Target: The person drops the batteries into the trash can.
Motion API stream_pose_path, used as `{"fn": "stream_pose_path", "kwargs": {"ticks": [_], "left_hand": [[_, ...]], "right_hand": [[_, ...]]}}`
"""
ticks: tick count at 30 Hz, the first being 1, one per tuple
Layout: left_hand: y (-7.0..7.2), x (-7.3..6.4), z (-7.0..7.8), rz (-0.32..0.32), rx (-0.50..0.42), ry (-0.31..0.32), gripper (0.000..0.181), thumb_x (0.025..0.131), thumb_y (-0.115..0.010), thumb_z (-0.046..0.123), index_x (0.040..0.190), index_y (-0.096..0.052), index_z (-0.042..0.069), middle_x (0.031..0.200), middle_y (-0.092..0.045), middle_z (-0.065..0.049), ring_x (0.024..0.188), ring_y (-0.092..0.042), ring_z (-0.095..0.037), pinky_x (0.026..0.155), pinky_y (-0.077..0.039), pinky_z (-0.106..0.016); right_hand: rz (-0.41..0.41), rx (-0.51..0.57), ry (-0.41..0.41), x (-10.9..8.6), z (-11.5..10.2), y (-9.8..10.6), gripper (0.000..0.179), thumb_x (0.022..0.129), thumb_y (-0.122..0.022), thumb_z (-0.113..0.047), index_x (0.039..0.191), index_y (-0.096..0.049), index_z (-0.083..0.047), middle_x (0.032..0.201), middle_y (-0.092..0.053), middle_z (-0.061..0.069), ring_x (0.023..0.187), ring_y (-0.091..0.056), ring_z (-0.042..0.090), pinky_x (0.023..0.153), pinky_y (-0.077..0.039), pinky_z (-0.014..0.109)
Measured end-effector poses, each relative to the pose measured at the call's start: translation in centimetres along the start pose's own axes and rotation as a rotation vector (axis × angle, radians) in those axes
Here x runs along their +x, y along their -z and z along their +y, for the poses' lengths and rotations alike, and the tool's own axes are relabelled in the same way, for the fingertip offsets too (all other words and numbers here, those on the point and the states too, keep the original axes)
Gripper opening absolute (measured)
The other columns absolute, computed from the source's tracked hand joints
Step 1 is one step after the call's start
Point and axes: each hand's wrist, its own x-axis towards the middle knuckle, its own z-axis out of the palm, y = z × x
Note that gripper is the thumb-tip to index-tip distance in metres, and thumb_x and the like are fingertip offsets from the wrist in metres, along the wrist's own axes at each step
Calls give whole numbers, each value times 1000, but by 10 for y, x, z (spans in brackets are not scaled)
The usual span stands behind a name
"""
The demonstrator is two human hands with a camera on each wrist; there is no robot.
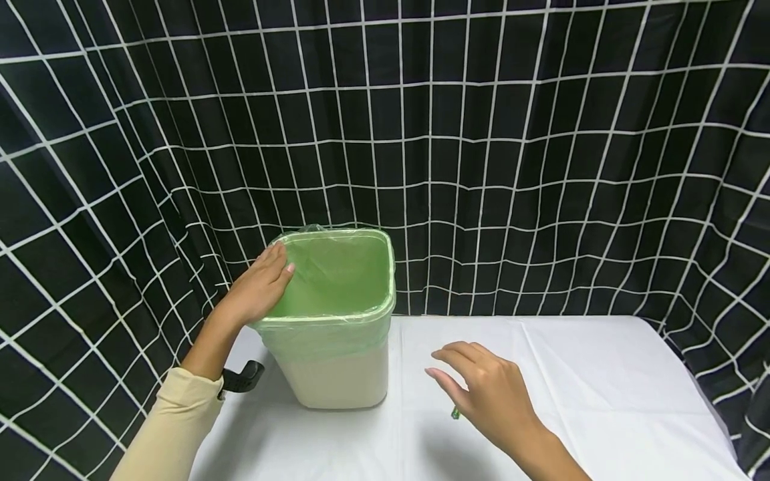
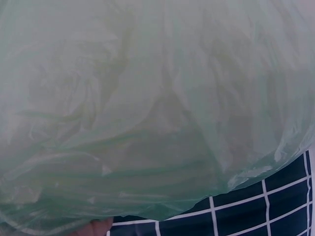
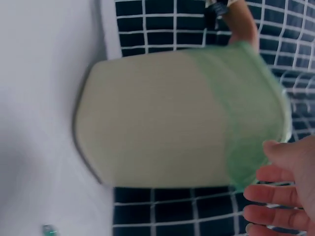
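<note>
A white bin (image 1: 337,374) stands upright on the table, lined with a thin green plastic bag (image 1: 337,274) folded over its rim. My left hand (image 1: 255,284) rests on the bin's left rim, fingers extended along the bag's edge. In the left wrist view the bag's outer fold (image 2: 147,123) fills most of the frame. My right hand (image 1: 487,387) hovers over the table to the right of the bin, fingers loosely bent and thumb apart, holding nothing. Partly hidden beneath it lies a small green item (image 1: 455,413), too small to identify.
A white cloth (image 1: 589,374) covers the table. Dark curtains with a white grid (image 1: 457,167) hang close behind and on both sides. A black strap device (image 1: 243,377) sits on the left wrist, beside the bin.
</note>
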Motion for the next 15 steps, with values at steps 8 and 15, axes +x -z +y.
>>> {"fn": "stream_pose_path", "kwargs": {"ticks": [8,15], "left_hand": [[-2,-2,1,-2,-1,6,60,113,-26,29,154,-18,-14,165,-12,-28,154,-6,-41,125,-9,-51],[2,-1,-1,2,0,4,61,113,-26,29,154,-17,-15,165,-11,-28,154,-6,-41,125,-9,-51]], "right_hand": [[-27,-22,-85,-38,16,-6,22,77,-86,-22,96,-76,-17,91,-73,-10,78,-70,10,51,-53,25],[-41,-32,-143,-52,25,-11,26,73,-88,-18,97,-77,-16,93,-74,-8,68,-64,4,50,-47,20]]}}
